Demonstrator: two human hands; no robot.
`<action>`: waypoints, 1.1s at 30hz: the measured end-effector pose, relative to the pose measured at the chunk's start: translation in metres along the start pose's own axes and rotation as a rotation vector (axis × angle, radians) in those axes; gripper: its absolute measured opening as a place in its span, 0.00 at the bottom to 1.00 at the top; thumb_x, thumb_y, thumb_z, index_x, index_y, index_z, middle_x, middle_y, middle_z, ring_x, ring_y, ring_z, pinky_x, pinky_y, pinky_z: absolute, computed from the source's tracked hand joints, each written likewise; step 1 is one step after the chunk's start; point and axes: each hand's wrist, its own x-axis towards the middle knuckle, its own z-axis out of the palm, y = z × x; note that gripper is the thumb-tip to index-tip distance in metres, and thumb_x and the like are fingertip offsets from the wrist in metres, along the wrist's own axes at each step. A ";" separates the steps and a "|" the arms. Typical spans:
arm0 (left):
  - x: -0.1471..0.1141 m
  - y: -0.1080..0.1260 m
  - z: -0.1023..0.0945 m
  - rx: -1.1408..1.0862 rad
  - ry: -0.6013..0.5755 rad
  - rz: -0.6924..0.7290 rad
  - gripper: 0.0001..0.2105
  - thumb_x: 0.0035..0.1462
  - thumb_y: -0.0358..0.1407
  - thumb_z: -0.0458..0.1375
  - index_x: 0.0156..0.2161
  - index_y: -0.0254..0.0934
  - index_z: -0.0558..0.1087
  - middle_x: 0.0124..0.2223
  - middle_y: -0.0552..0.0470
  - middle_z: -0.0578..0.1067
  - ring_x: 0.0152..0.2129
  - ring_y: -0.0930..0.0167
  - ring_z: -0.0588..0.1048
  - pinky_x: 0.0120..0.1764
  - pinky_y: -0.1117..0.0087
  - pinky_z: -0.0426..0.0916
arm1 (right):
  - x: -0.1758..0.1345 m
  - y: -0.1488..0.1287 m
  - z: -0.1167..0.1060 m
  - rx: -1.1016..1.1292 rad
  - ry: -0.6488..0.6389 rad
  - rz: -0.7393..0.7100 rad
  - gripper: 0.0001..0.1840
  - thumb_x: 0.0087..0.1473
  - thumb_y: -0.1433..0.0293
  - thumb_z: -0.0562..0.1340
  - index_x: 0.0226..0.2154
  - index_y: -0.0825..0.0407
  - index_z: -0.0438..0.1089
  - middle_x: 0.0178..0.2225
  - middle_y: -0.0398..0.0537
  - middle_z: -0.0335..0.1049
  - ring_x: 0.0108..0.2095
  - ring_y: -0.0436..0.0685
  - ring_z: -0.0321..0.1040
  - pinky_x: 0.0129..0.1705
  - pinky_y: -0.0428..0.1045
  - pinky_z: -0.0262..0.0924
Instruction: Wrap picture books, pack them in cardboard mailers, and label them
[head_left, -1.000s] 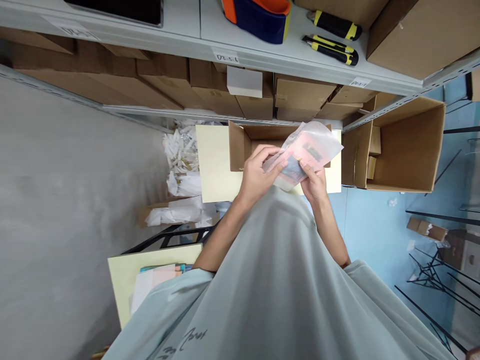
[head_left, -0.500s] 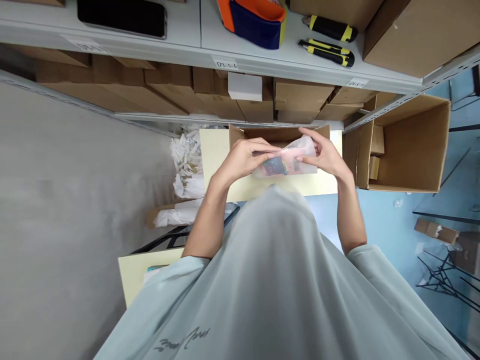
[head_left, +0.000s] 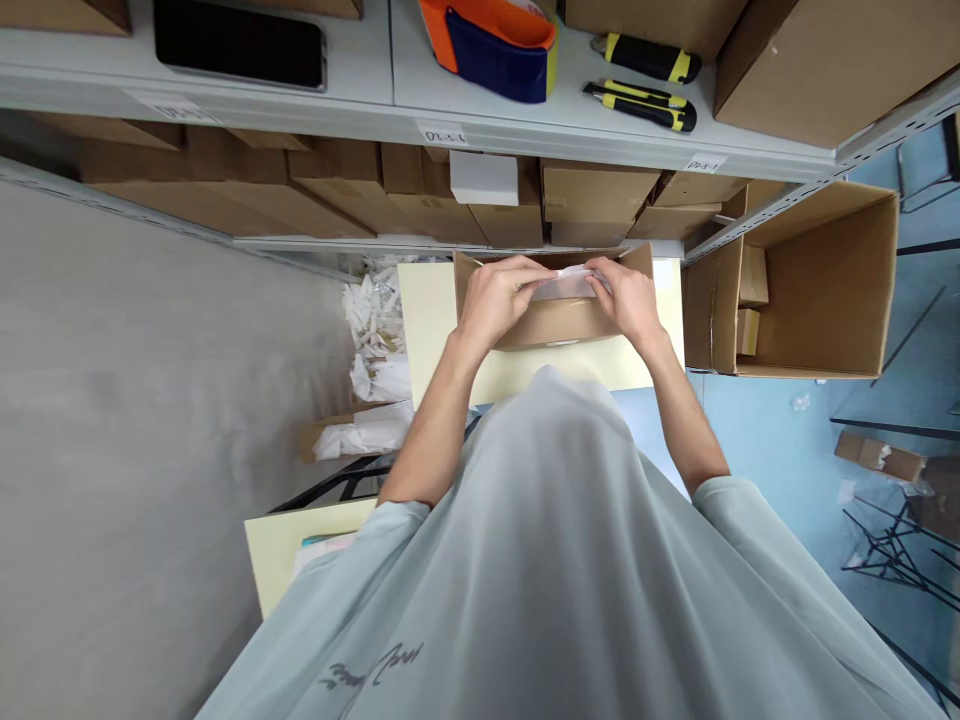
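Both hands (head_left: 493, 302) (head_left: 631, 300) pinch a bag (head_left: 564, 287), seemingly inside the carton (head_left: 559, 325).

This looks like a storeroom or packing corner, given the metal shelf (head_left: 360, 65) with code labels (head_left: 441, 132), cardboard boxes (head_left: 600, 190) below, utility knives (head_left: 649, 58) and large open carton (head_left: 821, 290).

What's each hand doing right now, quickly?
Left hand: closed, pinching the edge of the bag at the opening of the cardboard box.
Right hand: closed, pinching the same bag nearer its other end.
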 end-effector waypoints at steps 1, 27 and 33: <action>-0.003 0.002 -0.001 0.005 0.007 0.019 0.18 0.76 0.33 0.59 0.58 0.48 0.90 0.57 0.49 0.89 0.53 0.61 0.87 0.57 0.60 0.78 | -0.004 0.000 0.001 0.013 0.027 -0.009 0.21 0.80 0.64 0.54 0.64 0.44 0.78 0.61 0.51 0.86 0.57 0.68 0.83 0.55 0.57 0.73; -0.060 -0.026 0.011 0.226 -0.130 -0.361 0.33 0.68 0.36 0.73 0.75 0.42 0.76 0.76 0.38 0.76 0.71 0.44 0.77 0.72 0.43 0.73 | -0.031 0.019 0.027 -0.028 -0.229 0.203 0.36 0.75 0.67 0.60 0.80 0.55 0.64 0.70 0.69 0.77 0.64 0.79 0.80 0.67 0.73 0.75; -0.116 -0.004 0.006 0.243 -0.005 -0.362 0.30 0.69 0.41 0.72 0.73 0.45 0.76 0.80 0.37 0.70 0.79 0.43 0.64 0.79 0.37 0.61 | -0.071 0.035 0.029 0.033 -0.124 0.104 0.36 0.69 0.69 0.68 0.76 0.54 0.71 0.73 0.67 0.74 0.74 0.78 0.71 0.79 0.76 0.63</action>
